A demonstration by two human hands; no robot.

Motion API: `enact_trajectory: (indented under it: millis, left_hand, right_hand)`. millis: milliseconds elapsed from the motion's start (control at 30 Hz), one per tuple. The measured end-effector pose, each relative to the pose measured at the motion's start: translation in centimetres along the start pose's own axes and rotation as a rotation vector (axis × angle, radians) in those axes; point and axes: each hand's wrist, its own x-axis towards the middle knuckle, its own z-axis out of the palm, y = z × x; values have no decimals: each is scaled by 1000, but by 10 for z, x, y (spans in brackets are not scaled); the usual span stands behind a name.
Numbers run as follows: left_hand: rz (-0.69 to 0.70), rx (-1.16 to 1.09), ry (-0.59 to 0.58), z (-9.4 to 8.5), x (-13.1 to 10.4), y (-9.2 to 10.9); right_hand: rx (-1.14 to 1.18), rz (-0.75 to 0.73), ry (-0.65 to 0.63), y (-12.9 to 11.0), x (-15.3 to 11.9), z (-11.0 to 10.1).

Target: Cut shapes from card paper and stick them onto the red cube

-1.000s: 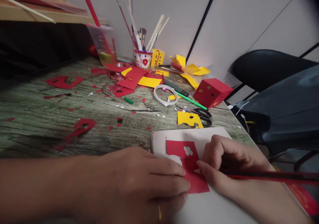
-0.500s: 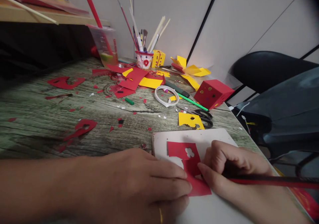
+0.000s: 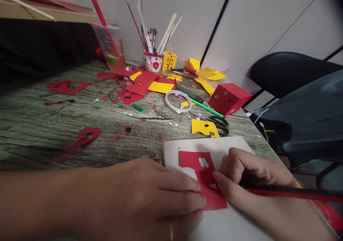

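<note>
A red piece of paper [image 3: 198, 160] with a flower-shaped hole and a cut-away left edge lies on a white board [image 3: 171, 148]. My left hand [image 3: 150, 198] presses flat on the paper's lower left part, fingers stretched out. On the other side, my right hand [image 3: 249, 180] is closed around a red-and-black pencil [image 3: 289, 192]. Its thumb and fingers hide the pencil's tip, close to a small pale gap in the paper. Just beyond the board are a yellow paper scrap [image 3: 205, 127] with holes and black-handled scissors [image 3: 223, 130].
A red paper cube [image 3: 229, 98], a tape roll [image 3: 166, 103], a green stick [image 3: 206, 108] and a green cap [image 3: 137, 107] lie farther back. Behind them stand a brush cup [image 3: 154, 63] and a clear measuring cup [image 3: 111, 48]. Red scraps [image 3: 89, 135] litter the left; a black chair [image 3: 289, 73] stands right.
The view has shifted very slightly. Both hands, the pencil and the red paper keep practically the same positions.
</note>
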Motion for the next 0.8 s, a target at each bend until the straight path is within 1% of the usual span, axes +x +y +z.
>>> enact_trajectory:
  millis: [167, 467, 667, 800]
  left_hand:
    - [-14, 57, -21, 2, -3, 1]
    - [-3, 54, -20, 1, 0, 0]
    - [-10, 51, -8, 3, -1, -2]
    - [5, 23, -25, 2, -1, -2]
  right_hand:
    - [7, -1, 21, 0, -2, 1]
    - [-20, -16, 8, 0, 0, -2]
    - [-12, -29, 15, 0, 0, 0]
    - [-9, -31, 10, -1, 2, 1]
